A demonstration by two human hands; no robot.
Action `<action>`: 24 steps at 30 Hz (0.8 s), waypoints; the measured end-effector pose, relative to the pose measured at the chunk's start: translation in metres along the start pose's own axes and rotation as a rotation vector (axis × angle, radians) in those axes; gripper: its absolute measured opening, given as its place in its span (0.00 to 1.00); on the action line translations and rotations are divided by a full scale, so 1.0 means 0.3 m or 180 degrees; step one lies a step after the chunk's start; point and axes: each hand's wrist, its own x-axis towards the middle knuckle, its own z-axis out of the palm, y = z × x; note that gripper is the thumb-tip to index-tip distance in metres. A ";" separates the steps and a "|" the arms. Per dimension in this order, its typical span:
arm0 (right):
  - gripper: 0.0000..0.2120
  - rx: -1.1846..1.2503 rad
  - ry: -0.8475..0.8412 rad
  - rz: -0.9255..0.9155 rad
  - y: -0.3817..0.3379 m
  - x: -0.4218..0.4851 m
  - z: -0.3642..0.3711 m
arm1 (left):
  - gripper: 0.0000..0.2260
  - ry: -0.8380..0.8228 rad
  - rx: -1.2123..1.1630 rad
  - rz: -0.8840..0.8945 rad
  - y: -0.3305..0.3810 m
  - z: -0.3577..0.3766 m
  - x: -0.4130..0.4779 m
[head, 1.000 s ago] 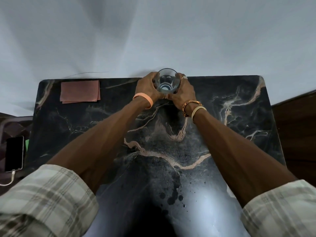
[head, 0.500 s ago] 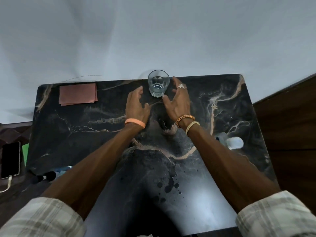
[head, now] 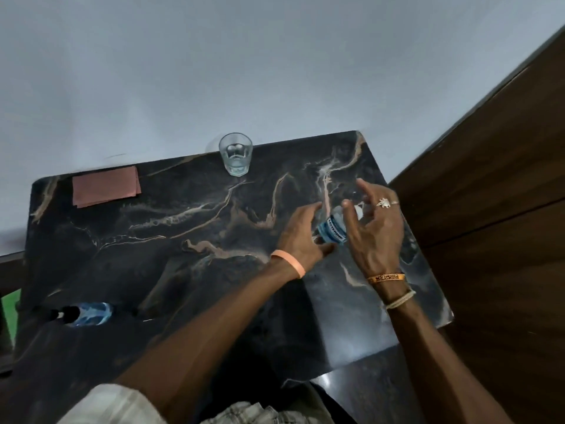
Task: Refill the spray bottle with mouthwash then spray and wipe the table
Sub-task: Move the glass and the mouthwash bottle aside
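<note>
Near the left edge of the black marble-patterned table (head: 189, 270), a clear spray bottle with a black nozzle (head: 87, 314) lies on its side, with the nozzle pointing left. Farther back on the left, a folded pink cloth (head: 105, 186) lies flat near the rear edge. An upright clear drinking glass (head: 235, 156) stands at the middle of the rear edge, well apart from both hands.

To the right of centre, the left hand (head: 301, 237) cups a small clear-blue mouthwash bottle with a blue label (head: 331, 229). Its fingers are above the bottle and its thumb below, at the bottle's base. Blur makes it impossible to tell whether the hand actually grips the bottle.

The bottle is tilted and sits over the right side of the table, between the two hands. The right hand (head: 377, 234) is just beside it, released, with its fingers spread and holding nothing. A brown wooden panel (head: 489, 209) stands past the table's right edge.
</note>
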 end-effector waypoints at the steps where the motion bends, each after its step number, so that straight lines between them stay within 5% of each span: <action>1: 0.20 -0.0111 -0.0061 0.0111 0.030 0.006 -0.029 | 0.41 -0.0008 0.0004 0.0013 0.032 0.024 0.010; 8: 0.21 -0.0581 -0.1533 0.0104 0.158 0.046 -0.050 | 0.39 -0.0121 0.0181 -0.0190 0.119 0.125 0.065; 16: 0.19 -0.1378 -0.2015 -0.0703 0.191 0.091 -0.014 | 0.20 0.0380 0.0197 -0.0292 0.101 0.185 0.100; 24: 0.14 -0.1635 -0.2275 -0.0914 0.209 0.132 -0.020 | 0.21 0.0410 0.0245 -0.0257 0.090 0.170 0.119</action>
